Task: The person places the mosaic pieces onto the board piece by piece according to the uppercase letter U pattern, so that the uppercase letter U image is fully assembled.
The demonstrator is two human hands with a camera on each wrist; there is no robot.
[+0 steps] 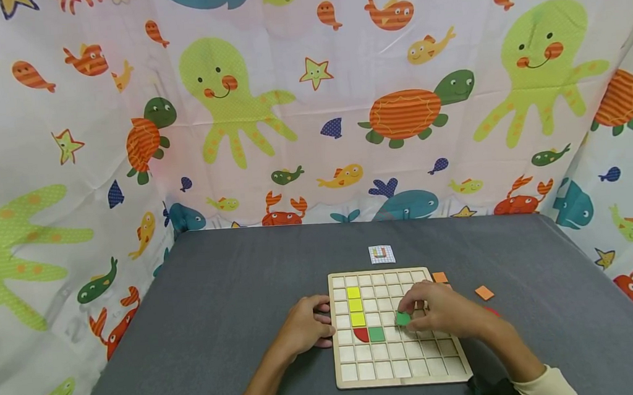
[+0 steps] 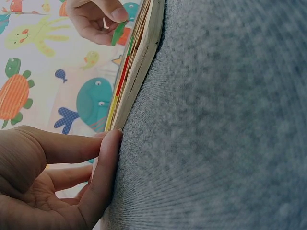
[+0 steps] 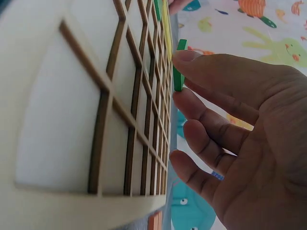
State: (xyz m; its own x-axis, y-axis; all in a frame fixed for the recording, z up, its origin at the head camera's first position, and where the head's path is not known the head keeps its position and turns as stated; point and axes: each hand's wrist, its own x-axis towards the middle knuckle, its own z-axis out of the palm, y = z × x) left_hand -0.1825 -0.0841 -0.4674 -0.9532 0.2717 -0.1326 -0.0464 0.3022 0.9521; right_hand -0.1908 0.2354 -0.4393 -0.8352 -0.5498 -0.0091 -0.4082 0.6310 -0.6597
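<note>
A wooden grid board (image 1: pixel 403 381) lies flat on the table. My left hand (image 1: pixel 303 325) grips its left edge, thumb and fingertips meeting at the rim (image 2: pixel 139 72) in the left wrist view. Over the board's right half, my right hand (image 1: pixel 445 308) pinches a green square tile (image 3: pixel 179 72) between thumb and finger; the right wrist view shows it raised off the grid. Set in the cells are a column of yellow tiles (image 1: pixel 355 306), a red quarter-round tile (image 1: pixel 361 335) below them, and another green tile (image 1: pixel 376 334) beside the red one.
Behind the board lies a small pattern card (image 1: pixel 382 254) with a coloured shape on a grid. Orange tiles (image 1: pixel 484 293) lie to the right, one near the board's far corner. A red piece (image 1: pixel 493 311) is partly hidden by the right arm. A printed curtain (image 1: pixel 310 111) surrounds the table.
</note>
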